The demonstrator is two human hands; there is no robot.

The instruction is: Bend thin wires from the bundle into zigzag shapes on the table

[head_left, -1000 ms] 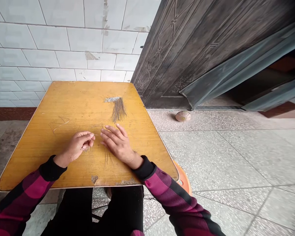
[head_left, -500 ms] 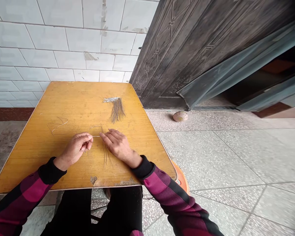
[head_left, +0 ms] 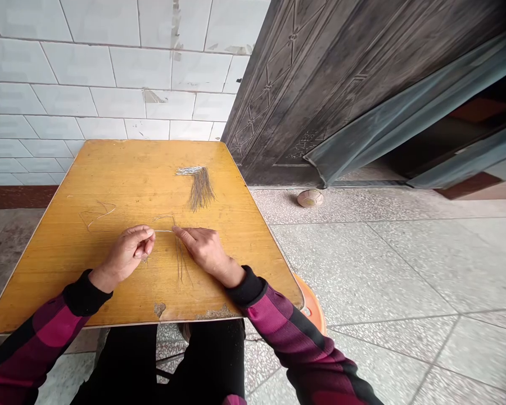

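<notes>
Two hands down: L hand (head_left: 124, 256) pinched on thin strand (head_left: 164, 230), R hand (head_left: 206, 250) open, index tip on it, over yellow tabletop (head_left: 109, 185).

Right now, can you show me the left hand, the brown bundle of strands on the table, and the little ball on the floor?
Left hand (head_left: 124, 255): head view, on the back of the hand.
Bundle of brown strands (head_left: 201, 191): head view, on the middle of the strands.
Worn ball (head_left: 310, 198): head view, on the middle of its visible side.

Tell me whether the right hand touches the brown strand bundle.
No, the right hand lies well short of the brown strand bundle.
</notes>
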